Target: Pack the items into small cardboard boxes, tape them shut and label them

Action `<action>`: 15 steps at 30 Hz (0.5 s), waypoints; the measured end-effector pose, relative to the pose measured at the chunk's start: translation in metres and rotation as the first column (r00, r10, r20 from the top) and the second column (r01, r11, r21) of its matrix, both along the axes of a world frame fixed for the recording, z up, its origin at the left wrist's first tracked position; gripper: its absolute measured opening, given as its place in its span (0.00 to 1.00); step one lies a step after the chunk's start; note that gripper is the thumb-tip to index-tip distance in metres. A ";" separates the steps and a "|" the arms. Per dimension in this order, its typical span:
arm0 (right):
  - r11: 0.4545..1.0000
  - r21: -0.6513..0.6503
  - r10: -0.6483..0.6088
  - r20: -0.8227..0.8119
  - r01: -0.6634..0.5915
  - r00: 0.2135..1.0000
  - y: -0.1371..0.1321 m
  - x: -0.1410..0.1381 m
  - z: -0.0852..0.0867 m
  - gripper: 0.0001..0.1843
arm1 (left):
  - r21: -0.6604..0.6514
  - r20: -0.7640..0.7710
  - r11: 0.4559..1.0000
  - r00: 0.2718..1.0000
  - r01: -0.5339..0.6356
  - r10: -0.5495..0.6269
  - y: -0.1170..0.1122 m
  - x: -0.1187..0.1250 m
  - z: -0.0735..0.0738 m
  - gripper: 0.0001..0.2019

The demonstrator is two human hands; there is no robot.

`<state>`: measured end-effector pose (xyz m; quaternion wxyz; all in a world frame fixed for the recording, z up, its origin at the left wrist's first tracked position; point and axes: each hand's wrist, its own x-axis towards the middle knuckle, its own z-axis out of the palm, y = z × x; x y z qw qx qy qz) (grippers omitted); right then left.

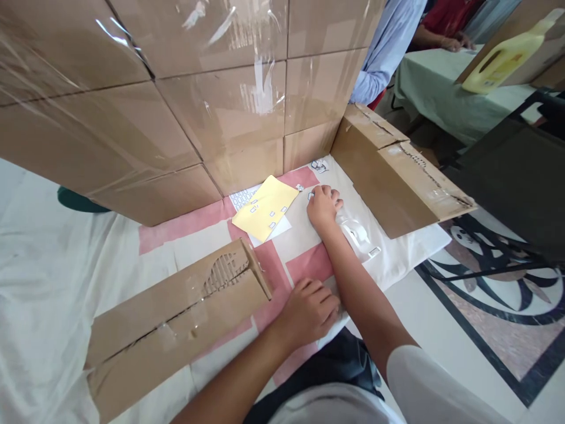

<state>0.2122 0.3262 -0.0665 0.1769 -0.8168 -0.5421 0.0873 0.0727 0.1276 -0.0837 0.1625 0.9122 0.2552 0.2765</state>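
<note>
My right hand [324,206] reaches forward with its fingers curled down on a small white sticker [311,195] on the pink and white cloth [304,265]. Left of it lies a yellow sheet [263,207] with several small stickers on it, over a white sticker sheet [242,198]. A white tape dispenser [356,232] sits just right of my right wrist. My left hand [309,309] rests near the cloth's front edge as a loose fist, pressing down on the cloth; nothing shows in it.
A tall cardboard wall [176,100] closes the back. Low cardboard flaps stand at the left [176,330] and right [392,171]. More stickers [318,166] lie in the far corner. Another person [388,47] sits at a green-covered table [436,88] with a yellow jug [503,59].
</note>
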 end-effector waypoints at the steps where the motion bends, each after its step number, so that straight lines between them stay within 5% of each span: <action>1: 1.000 0.016 0.003 -0.007 -0.003 1.000 0.001 0.000 -0.001 0.20 | 0.005 -0.016 1.000 1.000 0.007 -0.007 0.000 0.001 -0.001 0.06; 6: 0.997 0.073 0.035 -0.054 -0.031 0.998 0.003 0.001 -0.002 0.20 | -0.041 -0.030 0.999 0.999 0.012 -0.013 -0.001 0.001 -0.004 0.06; 9: 0.969 0.117 0.224 -0.026 -0.219 0.974 -0.003 -0.002 -0.001 0.26 | -0.058 -0.049 0.998 0.999 0.014 -0.016 -0.001 0.001 -0.003 0.07; 12: 0.809 0.072 0.584 0.021 -0.584 0.811 -0.011 -0.015 0.000 0.33 | -0.061 -0.056 0.998 0.998 0.018 -0.021 0.000 0.002 -0.002 0.06; 15: 0.677 -0.002 0.735 -0.034 -0.736 0.677 -0.017 -0.032 0.005 0.29 | -0.061 -0.066 0.998 0.998 0.020 -0.024 0.000 0.002 -0.001 0.06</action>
